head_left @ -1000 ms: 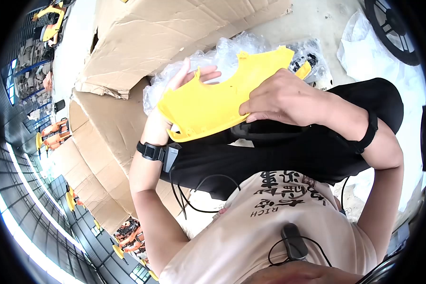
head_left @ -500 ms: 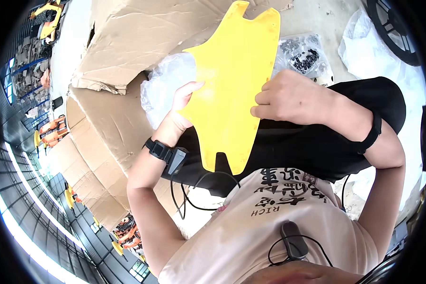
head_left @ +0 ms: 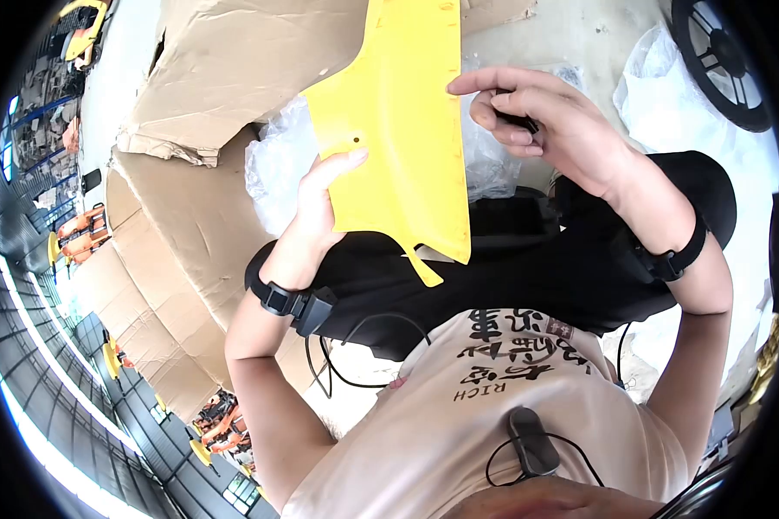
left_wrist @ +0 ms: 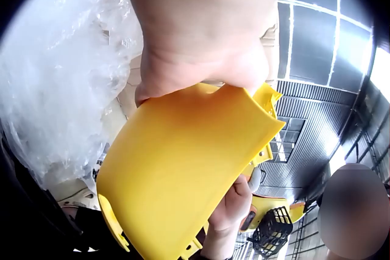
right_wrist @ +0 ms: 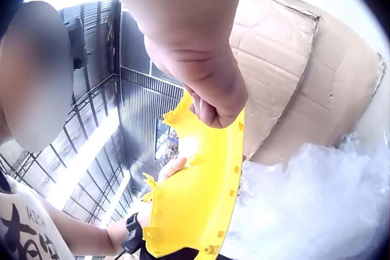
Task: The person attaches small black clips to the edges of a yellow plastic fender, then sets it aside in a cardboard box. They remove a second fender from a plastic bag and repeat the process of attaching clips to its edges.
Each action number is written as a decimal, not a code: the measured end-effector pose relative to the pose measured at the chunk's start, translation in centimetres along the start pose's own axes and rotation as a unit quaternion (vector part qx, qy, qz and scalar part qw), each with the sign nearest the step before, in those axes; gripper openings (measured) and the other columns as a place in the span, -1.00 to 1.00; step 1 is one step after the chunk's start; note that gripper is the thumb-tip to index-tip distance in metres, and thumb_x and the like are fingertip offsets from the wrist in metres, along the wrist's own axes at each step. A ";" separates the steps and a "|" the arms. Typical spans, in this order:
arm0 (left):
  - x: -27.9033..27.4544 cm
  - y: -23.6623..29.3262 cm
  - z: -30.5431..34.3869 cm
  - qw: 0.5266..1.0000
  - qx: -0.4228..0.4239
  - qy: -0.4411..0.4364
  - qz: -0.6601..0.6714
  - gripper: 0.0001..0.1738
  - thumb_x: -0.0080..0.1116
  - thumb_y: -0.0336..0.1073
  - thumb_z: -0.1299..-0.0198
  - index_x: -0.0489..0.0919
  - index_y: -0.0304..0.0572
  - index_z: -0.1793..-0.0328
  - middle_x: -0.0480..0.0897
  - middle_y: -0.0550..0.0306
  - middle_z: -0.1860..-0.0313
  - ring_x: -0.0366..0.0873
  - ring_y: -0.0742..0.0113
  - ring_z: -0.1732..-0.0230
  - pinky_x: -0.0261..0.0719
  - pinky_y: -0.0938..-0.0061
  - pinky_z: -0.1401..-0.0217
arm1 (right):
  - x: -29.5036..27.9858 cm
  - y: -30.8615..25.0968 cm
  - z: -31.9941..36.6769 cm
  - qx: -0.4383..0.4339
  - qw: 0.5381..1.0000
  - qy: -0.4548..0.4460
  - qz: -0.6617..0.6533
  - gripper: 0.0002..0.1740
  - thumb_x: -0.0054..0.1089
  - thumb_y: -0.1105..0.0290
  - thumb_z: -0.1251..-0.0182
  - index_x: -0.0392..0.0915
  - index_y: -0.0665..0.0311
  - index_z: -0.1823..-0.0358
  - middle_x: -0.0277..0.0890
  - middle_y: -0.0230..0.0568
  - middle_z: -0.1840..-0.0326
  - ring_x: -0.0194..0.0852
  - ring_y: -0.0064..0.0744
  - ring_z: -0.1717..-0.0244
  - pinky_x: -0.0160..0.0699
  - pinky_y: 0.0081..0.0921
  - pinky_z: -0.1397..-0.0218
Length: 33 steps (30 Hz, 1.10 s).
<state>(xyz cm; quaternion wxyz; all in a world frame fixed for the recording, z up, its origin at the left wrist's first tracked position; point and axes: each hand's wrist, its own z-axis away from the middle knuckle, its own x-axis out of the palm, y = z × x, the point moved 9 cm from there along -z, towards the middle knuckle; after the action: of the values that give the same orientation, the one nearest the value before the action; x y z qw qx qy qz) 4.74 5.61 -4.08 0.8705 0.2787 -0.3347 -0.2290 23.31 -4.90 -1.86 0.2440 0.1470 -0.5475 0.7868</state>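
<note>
A curved yellow plastic panel [head_left: 398, 130] stands upright before the person in the head view, its upper end cut off by the frame. The left hand [head_left: 325, 195] grips its left edge, thumb on the face and fingers hidden behind. Turned partly palm up, the right hand [head_left: 550, 125] has a small black piece [head_left: 518, 123] among its curled fingers; its index fingertip reaches the panel's right edge. In the left wrist view the panel [left_wrist: 177, 162] hangs below the left hand [left_wrist: 201, 46]. Tabs and small slots line the panel [right_wrist: 207, 181] under the right hand [right_wrist: 207, 83].
Large cardboard [head_left: 182, 225] lies on the left and behind. Clear plastic wrap [head_left: 277, 164] is beyond the left hand, with more white plastic [head_left: 658, 95] at the right near a black wheel [head_left: 723, 56]. The person's black-clad legs [head_left: 493, 277] are under the panel.
The panel has turned and moved upward, its top now out of frame. From its curled grip at the panel's edge, the right hand has turned over and shifted up, bringing the black piece into sight.
</note>
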 end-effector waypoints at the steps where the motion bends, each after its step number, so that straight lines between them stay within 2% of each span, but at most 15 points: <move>1: 0.5 0.2 0.2 0.999 0.007 -0.009 0.035 -0.44 0.09 -0.23 -0.28 0.41 -0.43 -0.33 0.58 -0.13 -0.21 0.59 0.09 -0.18 0.53 0.28 -0.27 | 0.1 0.1 0.0 0.001 1.000 0.001 0.009 -0.60 -0.14 0.42 -0.50 0.44 0.38 -0.27 0.30 -0.50 0.35 -0.01 -0.74 0.51 0.06 -0.73 0.45; 4: 0.7 0.4 0.0 0.994 0.041 -0.016 0.097 -0.45 0.06 -0.24 -0.29 0.40 -0.44 -0.35 0.56 -0.14 -0.25 0.57 0.09 -0.22 0.50 0.27 -0.30 | 0.3 -0.9 -0.2 -0.050 0.998 -0.030 0.015 -0.57 -0.19 0.44 -0.56 0.35 0.39 -0.37 0.55 -0.33 0.09 -0.01 -0.80 0.56 0.06 -0.80 0.50; 9: 0.5 0.2 -0.1 0.991 0.055 -0.042 0.115 -0.44 0.05 -0.28 -0.25 0.40 -0.45 -0.34 0.54 -0.15 -0.27 0.55 0.09 -0.24 0.50 0.26 -0.30 | 1.0 -1.1 -0.1 -0.019 0.996 -0.050 -0.072 -0.53 -0.14 0.21 -0.63 0.28 0.39 -0.36 0.57 -0.25 0.12 -0.02 -0.83 0.64 0.04 -0.86 0.57; 11: 0.6 0.5 0.1 0.992 0.077 -0.055 0.088 -0.41 0.05 -0.32 -0.18 0.40 -0.47 -0.33 0.54 -0.15 -0.27 0.56 0.08 -0.22 0.52 0.26 -0.28 | 1.6 -0.8 0.0 0.001 0.983 -0.101 -0.154 -0.62 -0.16 0.19 -0.64 0.40 0.35 -0.19 0.58 -0.24 0.15 -0.02 -0.81 0.62 0.00 -0.84 0.57; 12: 0.4 0.3 0.1 0.991 0.064 -0.057 0.098 -0.41 0.03 -0.32 -0.15 0.40 -0.47 -0.33 0.56 -0.15 -0.23 0.58 0.08 -0.18 0.54 0.27 -0.25 | 2.1 -0.5 -0.1 0.012 0.969 -0.148 -0.196 -0.63 -0.20 0.15 -0.65 0.41 0.31 -0.12 0.42 -0.40 0.36 -0.03 -0.79 0.62 0.00 -0.81 0.58; 13: 0.0 0.3 0.2 0.990 0.069 -0.059 0.109 -0.41 0.03 -0.32 -0.15 0.40 -0.47 -0.33 0.56 -0.15 -0.23 0.58 0.08 -0.18 0.54 0.27 -0.25 | 2.2 -0.5 -0.1 0.020 0.971 -0.147 -0.187 -0.63 -0.20 0.15 -0.65 0.41 0.31 -0.12 0.42 -0.40 0.36 -0.03 -0.79 0.62 0.00 -0.81 0.58; 15: -0.2 -0.9 0.1 0.985 0.002 -0.076 0.155 -0.41 0.01 -0.29 -0.18 0.40 -0.44 -0.33 0.58 -0.14 -0.20 0.60 0.07 -0.15 0.55 0.27 -0.24 | 2.0 -0.3 -0.4 0.035 0.960 -0.102 -0.257 -0.64 -0.23 0.15 -0.66 0.42 0.29 -0.07 0.20 -0.50 0.49 -0.02 -0.77 0.62 0.02 -0.77 0.58; 16: -0.2 -1.0 0.2 0.985 0.005 -0.067 0.157 -0.42 0.01 -0.25 -0.21 0.41 -0.42 -0.33 0.60 -0.13 -0.18 0.61 0.07 -0.13 0.55 0.27 -0.23 | 1.9 -0.3 -0.6 0.036 0.962 -0.100 -0.252 -0.61 -0.25 0.13 -0.66 0.42 0.29 -0.12 0.16 -0.53 0.52 -0.03 -0.75 0.62 0.03 -0.75 0.58; 20: 0.4 -1.5 0.2 0.987 -0.010 -0.063 0.150 -0.40 0.02 -0.21 -0.23 0.39 -0.42 -0.35 0.58 -0.13 -0.21 0.60 0.07 -0.16 0.54 0.27 -0.24 | 1.7 0.0 -1.0 0.014 0.969 -0.080 -0.234 -0.54 -0.26 0.10 -0.66 0.39 0.30 -0.25 0.15 -0.53 0.52 -0.04 -0.75 0.62 0.02 -0.76 0.58; 22: 0.7 -1.0 0.2 0.992 0.026 -0.049 0.113 -0.39 0.00 -0.13 -0.27 0.37 -0.37 -0.37 0.58 -0.13 -0.19 0.62 0.06 -0.13 0.59 0.24 -0.19 | 1.9 0.1 -1.0 0.022 0.966 -0.076 -0.245 -0.52 -0.34 0.09 -0.67 0.34 0.18 -0.37 0.11 -0.55 0.55 -0.13 -0.74 0.63 0.01 -0.78 0.57; 26: 1.2 -0.7 0.1 0.990 0.039 -0.055 0.122 -0.36 -0.01 -0.10 -0.30 0.33 -0.36 -0.41 0.57 -0.13 -0.22 0.59 0.04 -0.17 0.56 0.22 -0.25 | 2.2 0.1 -1.1 0.032 0.971 -0.077 -0.225 -0.50 -0.33 0.11 -0.67 0.28 0.22 -0.43 0.11 -0.55 0.54 -0.11 -0.74 0.62 0.00 -0.78 0.56; 28: 1.5 0.1 -0.1 0.996 0.069 -0.044 0.026 -0.14 0.06 -0.14 -0.15 0.11 -0.35 -0.55 0.43 -0.16 -0.37 0.45 0.09 -0.35 0.41 0.26 -0.38 | 2.0 0.5 -1.2 0.048 0.984 -0.056 -0.164 -0.51 -0.29 0.15 -0.67 0.29 0.29 -0.42 0.13 -0.55 0.52 -0.09 -0.76 0.61 -0.01 -0.77 0.56; 29: 1.5 -0.1 -0.4 0.997 0.069 -0.038 0.023 -0.14 0.06 -0.14 -0.15 0.11 -0.35 -0.55 0.43 -0.16 -0.37 0.45 0.09 -0.35 0.41 0.26 -0.38 | 2.4 0.4 -1.3 0.048 0.983 -0.061 -0.168 -0.51 -0.29 0.15 -0.67 0.29 0.29 -0.42 0.13 -0.55 0.52 -0.09 -0.76 0.61 -0.01 -0.77 0.56; 31: 1.1 1.2 -0.6 0.981 0.191 -0.013 -0.026 -0.03 0.06 -0.13 -0.09 -0.03 -0.33 -0.61 0.33 -0.19 -0.42 0.32 0.06 -0.44 0.30 0.23 -0.45 | 2.1 0.8 -1.3 0.078 0.990 -0.016 -0.118 -0.52 -0.25 0.18 -0.66 0.30 0.34 -0.40 0.15 -0.55 0.51 -0.07 -0.77 0.60 -0.01 -0.77 0.55; 33: 0.7 1.5 -1.0 0.977 0.207 -0.005 -0.054 0.04 0.07 -0.12 -0.07 -0.13 -0.31 -0.63 0.26 -0.20 -0.45 0.24 0.05 -0.47 0.24 0.21 -0.48 | 2.1 0.8 -1.3 0.078 0.989 -0.020 -0.128 -0.53 -0.23 0.18 -0.66 0.33 0.34 -0.36 0.14 -0.55 0.53 -0.07 -0.77 0.60 -0.01 -0.76 0.56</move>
<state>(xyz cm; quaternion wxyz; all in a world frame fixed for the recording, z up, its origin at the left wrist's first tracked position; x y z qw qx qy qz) 6.26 6.62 -3.46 0.7785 0.4696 -0.3637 -0.2030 21.13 -3.43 -1.91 0.3193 0.2503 -0.4663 0.7861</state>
